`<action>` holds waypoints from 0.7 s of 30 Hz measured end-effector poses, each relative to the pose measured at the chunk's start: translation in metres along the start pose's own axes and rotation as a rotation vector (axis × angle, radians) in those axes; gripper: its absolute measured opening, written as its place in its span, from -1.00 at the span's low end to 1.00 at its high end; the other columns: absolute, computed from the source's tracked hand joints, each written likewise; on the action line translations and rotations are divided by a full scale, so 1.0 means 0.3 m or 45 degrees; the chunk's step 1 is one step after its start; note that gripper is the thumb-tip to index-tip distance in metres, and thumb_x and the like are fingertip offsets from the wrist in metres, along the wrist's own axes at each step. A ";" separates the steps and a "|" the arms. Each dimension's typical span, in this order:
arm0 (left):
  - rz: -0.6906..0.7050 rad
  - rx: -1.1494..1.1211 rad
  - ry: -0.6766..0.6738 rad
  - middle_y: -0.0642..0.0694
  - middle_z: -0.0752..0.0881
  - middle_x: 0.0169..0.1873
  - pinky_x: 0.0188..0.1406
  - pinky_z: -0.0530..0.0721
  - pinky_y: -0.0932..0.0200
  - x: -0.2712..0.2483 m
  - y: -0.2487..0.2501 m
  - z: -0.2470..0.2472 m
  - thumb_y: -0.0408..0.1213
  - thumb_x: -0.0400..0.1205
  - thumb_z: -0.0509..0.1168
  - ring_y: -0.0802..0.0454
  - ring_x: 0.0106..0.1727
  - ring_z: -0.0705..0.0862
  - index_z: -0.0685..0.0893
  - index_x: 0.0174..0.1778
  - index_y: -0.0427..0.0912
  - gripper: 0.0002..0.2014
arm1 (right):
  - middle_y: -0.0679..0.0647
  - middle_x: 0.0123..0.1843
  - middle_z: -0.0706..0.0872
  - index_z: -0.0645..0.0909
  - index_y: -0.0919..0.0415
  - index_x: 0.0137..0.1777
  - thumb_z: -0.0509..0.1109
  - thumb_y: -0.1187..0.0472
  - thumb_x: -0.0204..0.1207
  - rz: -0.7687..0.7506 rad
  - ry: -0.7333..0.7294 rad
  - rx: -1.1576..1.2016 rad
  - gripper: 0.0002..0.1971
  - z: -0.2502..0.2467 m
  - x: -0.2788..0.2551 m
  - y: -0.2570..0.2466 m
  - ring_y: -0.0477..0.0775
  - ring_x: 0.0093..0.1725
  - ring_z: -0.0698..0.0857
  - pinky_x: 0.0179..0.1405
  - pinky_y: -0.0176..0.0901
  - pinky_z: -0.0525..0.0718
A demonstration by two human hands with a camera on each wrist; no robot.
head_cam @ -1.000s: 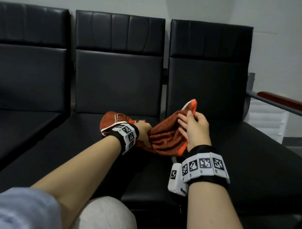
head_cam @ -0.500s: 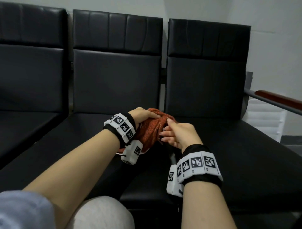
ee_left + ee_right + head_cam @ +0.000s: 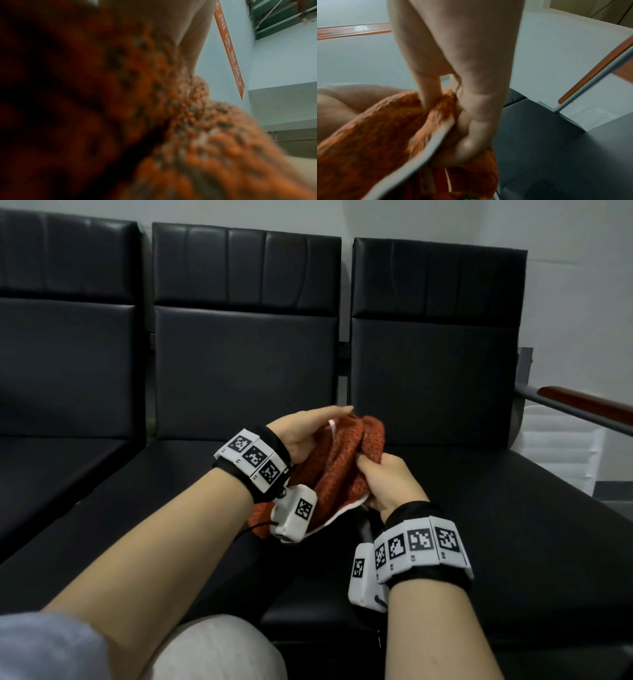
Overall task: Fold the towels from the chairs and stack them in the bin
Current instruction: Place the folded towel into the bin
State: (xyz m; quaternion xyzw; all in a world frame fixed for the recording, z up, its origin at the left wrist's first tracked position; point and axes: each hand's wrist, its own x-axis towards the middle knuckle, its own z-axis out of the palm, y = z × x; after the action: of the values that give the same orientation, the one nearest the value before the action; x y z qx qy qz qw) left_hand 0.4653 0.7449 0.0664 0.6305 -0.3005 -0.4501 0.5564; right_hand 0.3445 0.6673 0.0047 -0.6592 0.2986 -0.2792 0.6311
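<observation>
A: One towel (image 3: pixel 337 470) only, held up above the front edge of the middle chair (image 3: pixel 239 378) seat. A second ago it was spread between the hands; now it is bunched

B: Grip?

A: Right hand (image 3: pixel 388 486) pinches a fold; left hand (image 3: pixel 303 433) lies along it, fingers nearly straight. Folding looks barely begun

B: The bin?

A: No bin in view, so nothing stacked that I can see
</observation>
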 end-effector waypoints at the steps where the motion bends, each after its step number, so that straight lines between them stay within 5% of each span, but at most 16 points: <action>1: -0.010 0.077 -0.035 -0.16 0.73 -0.09 -0.05 0.72 0.07 -0.010 -0.003 0.000 -0.03 0.64 0.28 -0.07 -0.09 0.72 0.69 0.04 -0.19 -0.71 | 0.13 -0.09 0.84 0.72 0.13 -0.08 0.29 0.11 0.63 0.007 0.035 0.033 -0.80 -0.001 0.003 0.003 0.19 -0.03 0.81 0.17 0.22 0.71; 5: -0.091 0.317 -0.034 -0.27 0.77 0.04 0.20 0.68 -0.14 -0.038 -0.027 -0.008 -0.21 0.53 0.46 -0.19 0.07 0.75 0.70 0.17 -0.39 -0.62 | 0.16 0.02 0.82 0.71 0.16 0.07 0.25 0.07 0.67 0.013 0.170 0.257 -0.76 -0.017 0.005 -0.011 0.20 0.03 0.80 0.18 0.23 0.72; 10: -0.106 0.371 -0.011 -0.26 0.75 0.07 0.35 0.59 -0.16 -0.038 -0.048 -0.019 -0.36 0.58 0.40 -0.20 0.19 0.71 0.70 0.10 -0.40 -0.77 | 0.23 0.09 0.79 0.60 0.21 0.29 0.48 0.02 0.50 0.059 0.110 0.477 -0.57 -0.057 -0.005 -0.030 0.24 0.00 0.82 0.11 0.21 0.74; 15: 0.056 0.228 0.162 -0.28 0.75 -0.05 0.28 0.63 -0.18 -0.010 -0.058 -0.024 -0.39 0.58 0.40 -0.21 0.07 0.72 0.70 0.05 -0.44 -0.80 | 0.20 0.05 0.82 0.64 0.26 0.25 0.57 0.26 0.43 0.065 -0.089 0.450 -0.61 -0.042 -0.041 -0.030 0.17 0.03 0.82 0.09 0.10 0.75; 18: 0.159 0.045 0.242 -0.22 0.76 -0.17 0.24 0.66 -0.11 0.014 -0.066 -0.023 -0.37 0.57 0.41 -0.10 -0.11 0.74 0.71 -0.12 -0.36 -0.90 | 0.18 0.07 0.81 0.63 0.24 0.19 0.60 0.24 0.39 0.117 -0.064 0.277 -0.62 -0.025 -0.035 -0.012 0.16 0.04 0.79 -0.07 -0.02 0.73; 21: 0.250 -0.119 0.187 -0.21 0.75 -0.19 -0.01 0.76 0.10 0.012 -0.062 -0.020 -0.40 0.57 0.40 -0.01 -0.21 0.75 0.70 -0.13 -0.38 -0.91 | 0.16 0.06 0.79 0.62 0.25 0.23 0.58 0.18 0.42 0.145 -0.026 0.153 -0.60 -0.014 -0.015 0.012 0.13 0.00 0.78 -0.23 -0.09 0.68</action>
State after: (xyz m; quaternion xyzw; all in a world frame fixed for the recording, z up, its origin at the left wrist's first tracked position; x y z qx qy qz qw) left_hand 0.4699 0.7480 0.0472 0.6028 -0.2977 -0.3596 0.6471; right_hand 0.3382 0.6676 0.0013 -0.6049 0.3119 -0.2533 0.6875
